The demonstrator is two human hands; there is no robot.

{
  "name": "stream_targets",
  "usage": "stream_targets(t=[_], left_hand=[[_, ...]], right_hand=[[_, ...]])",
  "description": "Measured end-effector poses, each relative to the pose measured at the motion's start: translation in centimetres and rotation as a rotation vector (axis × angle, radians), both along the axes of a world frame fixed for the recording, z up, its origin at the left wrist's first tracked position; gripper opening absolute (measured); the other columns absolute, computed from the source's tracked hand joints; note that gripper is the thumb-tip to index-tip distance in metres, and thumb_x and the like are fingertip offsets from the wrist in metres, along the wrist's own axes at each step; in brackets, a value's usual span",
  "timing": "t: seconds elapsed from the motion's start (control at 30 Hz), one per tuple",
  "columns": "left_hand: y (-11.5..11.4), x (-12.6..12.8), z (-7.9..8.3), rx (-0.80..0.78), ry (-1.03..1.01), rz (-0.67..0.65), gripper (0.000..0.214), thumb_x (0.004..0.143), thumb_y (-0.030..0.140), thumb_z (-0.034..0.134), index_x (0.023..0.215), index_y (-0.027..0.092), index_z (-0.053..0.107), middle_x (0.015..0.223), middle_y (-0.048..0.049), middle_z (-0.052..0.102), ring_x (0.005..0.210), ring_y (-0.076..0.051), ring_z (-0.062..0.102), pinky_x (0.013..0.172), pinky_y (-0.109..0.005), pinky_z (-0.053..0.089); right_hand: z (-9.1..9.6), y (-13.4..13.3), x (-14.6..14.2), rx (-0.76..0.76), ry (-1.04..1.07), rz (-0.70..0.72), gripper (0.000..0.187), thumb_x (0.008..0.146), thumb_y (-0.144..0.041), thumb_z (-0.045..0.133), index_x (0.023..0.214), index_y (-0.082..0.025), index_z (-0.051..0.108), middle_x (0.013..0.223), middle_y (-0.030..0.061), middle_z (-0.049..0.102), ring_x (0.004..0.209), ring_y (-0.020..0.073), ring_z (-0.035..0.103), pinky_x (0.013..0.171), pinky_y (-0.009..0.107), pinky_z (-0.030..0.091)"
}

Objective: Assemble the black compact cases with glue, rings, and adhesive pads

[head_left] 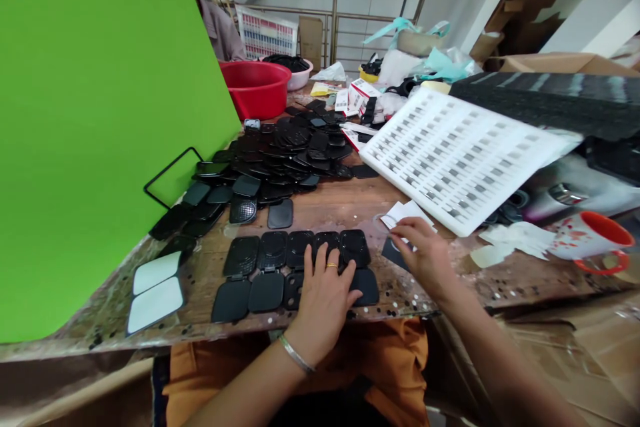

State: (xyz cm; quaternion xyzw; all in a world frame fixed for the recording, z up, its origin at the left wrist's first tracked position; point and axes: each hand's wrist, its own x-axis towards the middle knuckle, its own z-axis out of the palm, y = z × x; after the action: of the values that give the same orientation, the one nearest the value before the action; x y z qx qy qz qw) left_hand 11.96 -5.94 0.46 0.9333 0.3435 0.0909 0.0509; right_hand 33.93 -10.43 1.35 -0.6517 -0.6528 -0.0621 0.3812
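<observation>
Several black hinged plastic cases (273,247) lie unfolded side by side near the table's front edge, their upper halves showing round recesses. Across the cases at the right of this row, my left hand (325,287) rests with fingers spread, hiding parts of them. To the right, my right hand (423,250) is closed in a pinch on what looks like a thin, pale ring (383,219). Beneath its fingertips are a dark square sheet (395,253) and white paper pieces (407,212). A loose black square plate (281,213) lies behind the row.
A heap of black plastic parts (285,147) fills the table's middle back, near a red basin (260,90). A green panel (100,113) stands left. At right are a white slotted tray (465,153) and an orange-white mug (583,237). White-faced sheets (156,292) lie front left.
</observation>
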Motion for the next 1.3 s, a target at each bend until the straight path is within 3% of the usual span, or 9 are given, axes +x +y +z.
stream_targets(t=[0.13,0.23,0.6,0.73,0.83,0.93,1.1,1.3], left_hand=[[-0.2,-0.1,0.1,-0.019,0.003,-0.001,0.049,0.082,0.044,0.063,0.126,0.025,0.056,0.125,-0.011,0.052,0.13,-0.036,0.035,0.112,-0.059,0.018],[-0.3,-0.2,0.1,-0.032,0.009,0.008,0.05,0.082,0.045,0.062,0.127,0.024,0.056,0.126,-0.012,0.051,0.13,-0.036,0.035,0.113,-0.059,0.017],[-0.2,-0.1,-0.1,-0.04,0.001,0.006,0.052,0.08,0.046,0.065,0.127,0.024,0.056,0.126,-0.0119,0.051,0.13,-0.036,0.035,0.112,-0.06,0.018],[0.0,-0.1,-0.2,-0.021,0.0,0.005,0.05,0.081,0.045,0.065,0.126,0.025,0.057,0.124,-0.0122,0.053,0.129,-0.035,0.037,0.112,-0.059,0.02],[0.1,-0.1,-0.3,0.0,-0.008,-0.003,0.049,0.081,0.045,0.064,0.126,0.026,0.057,0.124,-0.0125,0.053,0.128,-0.035,0.038,0.111,-0.059,0.021],[0.3,0.0,-0.5,0.026,-0.013,-0.006,0.045,0.081,0.044,0.064,0.123,0.028,0.06,0.122,-0.0119,0.055,0.127,-0.035,0.04,0.111,-0.058,0.022],[0.4,0.2,-0.5,0.064,-0.007,-0.009,0.042,0.082,0.042,0.064,0.121,0.028,0.062,0.12,-0.0128,0.057,0.126,-0.035,0.042,0.11,-0.058,0.024],[0.4,0.2,-0.1,0.062,0.018,-0.003,0.043,0.081,0.042,0.065,0.122,0.029,0.061,0.12,-0.0124,0.057,0.125,-0.035,0.043,0.109,-0.058,0.026]], right_hand=[[-3.9,1.7,-3.0,-0.046,0.024,0.164,0.017,0.094,-0.017,0.047,0.099,-0.018,0.063,0.1,0.0093,0.057,0.091,0.0176,0.06,0.081,0.031,0.052],[-5.0,2.1,-3.7,-0.076,-0.004,0.202,0.017,0.094,-0.016,0.045,0.098,-0.017,0.062,0.1,0.0101,0.057,0.091,0.018,0.059,0.081,0.032,0.052],[-4.2,2.1,-3.9,-0.228,-0.12,0.18,0.017,0.091,-0.015,0.049,0.093,-0.013,0.066,0.094,0.0111,0.061,0.088,0.0207,0.058,0.08,0.035,0.049],[-3.2,1.6,-3.4,-0.253,-0.215,0.13,0.018,0.09,-0.014,0.05,0.097,-0.014,0.067,0.095,0.0101,0.063,0.089,0.0225,0.058,0.081,0.038,0.046],[-2.1,1.1,-2.0,-0.289,-0.222,0.034,0.018,0.09,-0.016,0.05,0.095,-0.017,0.067,0.092,0.0076,0.063,0.088,0.021,0.058,0.081,0.035,0.045],[-1.4,0.6,1.2,-0.287,-0.195,-0.223,0.016,0.089,-0.019,0.05,0.094,-0.017,0.066,0.091,0.0065,0.061,0.082,0.0183,0.058,0.077,0.029,0.046],[-0.4,0.1,8.0,-0.217,-0.211,-0.635,0.024,0.088,-0.018,0.042,0.099,-0.009,0.062,0.097,0.0147,0.053,0.075,0.0212,0.054,0.067,0.033,0.044],[-0.1,0.7,11.0,-0.291,-0.242,-0.728,0.012,0.08,-0.016,0.051,0.086,-0.012,0.061,0.086,0.0086,0.051,0.061,0.0144,0.044,0.057,0.028,0.033]])
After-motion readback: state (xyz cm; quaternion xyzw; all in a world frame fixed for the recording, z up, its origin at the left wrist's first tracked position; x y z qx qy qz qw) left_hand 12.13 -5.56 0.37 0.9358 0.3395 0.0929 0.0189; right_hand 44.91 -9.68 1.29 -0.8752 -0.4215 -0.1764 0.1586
